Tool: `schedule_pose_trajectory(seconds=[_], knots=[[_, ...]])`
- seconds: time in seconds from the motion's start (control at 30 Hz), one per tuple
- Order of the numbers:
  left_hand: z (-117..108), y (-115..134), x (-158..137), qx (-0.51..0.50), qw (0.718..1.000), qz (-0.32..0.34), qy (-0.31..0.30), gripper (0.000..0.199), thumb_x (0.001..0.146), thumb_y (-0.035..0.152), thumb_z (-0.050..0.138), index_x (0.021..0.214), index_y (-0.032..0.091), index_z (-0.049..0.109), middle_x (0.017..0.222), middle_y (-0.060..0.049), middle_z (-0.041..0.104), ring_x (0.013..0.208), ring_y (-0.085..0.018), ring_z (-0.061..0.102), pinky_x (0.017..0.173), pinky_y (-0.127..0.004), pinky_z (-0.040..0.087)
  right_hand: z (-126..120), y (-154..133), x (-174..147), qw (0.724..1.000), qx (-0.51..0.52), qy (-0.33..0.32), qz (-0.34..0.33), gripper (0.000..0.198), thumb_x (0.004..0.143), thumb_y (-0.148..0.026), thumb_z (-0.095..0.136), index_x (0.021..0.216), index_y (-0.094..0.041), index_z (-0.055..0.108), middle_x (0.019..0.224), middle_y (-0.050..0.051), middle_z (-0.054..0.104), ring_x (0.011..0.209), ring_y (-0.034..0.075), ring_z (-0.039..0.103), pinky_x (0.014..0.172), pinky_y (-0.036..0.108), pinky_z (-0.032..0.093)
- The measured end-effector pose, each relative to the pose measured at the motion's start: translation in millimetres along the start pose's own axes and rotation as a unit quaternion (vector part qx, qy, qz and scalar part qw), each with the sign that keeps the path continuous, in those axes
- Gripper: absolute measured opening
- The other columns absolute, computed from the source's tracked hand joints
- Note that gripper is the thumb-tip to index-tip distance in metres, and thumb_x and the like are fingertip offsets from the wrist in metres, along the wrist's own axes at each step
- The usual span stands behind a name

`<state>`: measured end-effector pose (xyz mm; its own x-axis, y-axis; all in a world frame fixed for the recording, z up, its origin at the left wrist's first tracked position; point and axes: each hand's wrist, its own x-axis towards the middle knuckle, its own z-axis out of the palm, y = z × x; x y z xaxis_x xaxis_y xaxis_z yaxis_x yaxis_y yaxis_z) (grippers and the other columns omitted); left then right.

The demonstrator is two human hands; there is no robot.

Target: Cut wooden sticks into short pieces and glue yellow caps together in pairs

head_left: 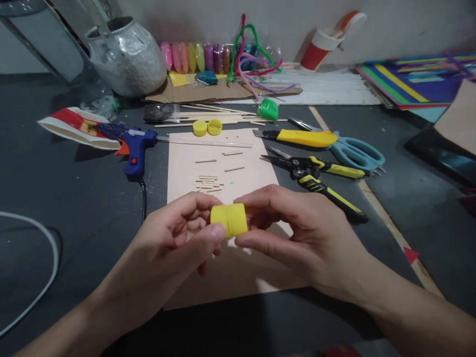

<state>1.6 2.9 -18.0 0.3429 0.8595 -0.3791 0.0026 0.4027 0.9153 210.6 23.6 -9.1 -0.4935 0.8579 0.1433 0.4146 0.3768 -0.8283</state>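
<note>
A pair of yellow bottle caps (229, 218), set end to end like a small drum, is held above the pale paper sheet (223, 292). My left hand (186, 233) pinches the left end between thumb and fingers. On the right end, the thumb and fingers of my right hand (293, 233) close around it. Just beyond my hands lie several short cut sticks (209, 182) on the sheet. Two more yellow caps (207, 127) rest at the sheet's far edge, near the long thin wooden sticks (211, 117).
To the left lies a blue glue gun (137, 148) with a clear glue stick. Pliers (320, 173), a yellow utility knife (307, 138) and blue-handled scissors (357, 152) lie right. Behind are a metal pot (128, 59), coloured clay packs (208, 57) and a paper cup (320, 48).
</note>
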Motion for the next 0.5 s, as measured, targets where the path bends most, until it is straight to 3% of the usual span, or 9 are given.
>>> schedule_pose_trajectory(seconds=[0.33, 0.5], knots=[[1.2, 3.1, -0.3, 0.019, 1.000, 0.007, -0.003, 0.024, 0.091, 0.042, 0.065, 0.109, 0.026, 0.062, 0.071, 0.006, 0.065, 0.064, -0.008, 0.059, 0.057, -0.014, 0.051, 2.4, -2.0, 0.2, 1.000, -0.014, 0.002, 0.026, 0.025, 0.087, -0.037, 0.073, 0.096, -0.014, 0.068, 0.079, -0.001, 0.071, 0.063, 0.009, 0.061, 0.056, 0.019, 0.044], [0.5, 5.2, -2.2, 0.001, 1.000, 0.020, -0.006, 0.023, 0.094, 0.039, 0.061, 0.115, 0.028, 0.060, 0.079, 0.004, 0.067, 0.068, -0.010, 0.061, 0.059, -0.018, 0.053, -1.5, -0.6, 1.3, 1.000, 0.013, 0.007, -0.024, 0.031, 0.088, -0.035, 0.073, 0.111, -0.015, 0.064, 0.092, -0.002, 0.068, 0.068, 0.007, 0.061, 0.062, 0.016, 0.047]])
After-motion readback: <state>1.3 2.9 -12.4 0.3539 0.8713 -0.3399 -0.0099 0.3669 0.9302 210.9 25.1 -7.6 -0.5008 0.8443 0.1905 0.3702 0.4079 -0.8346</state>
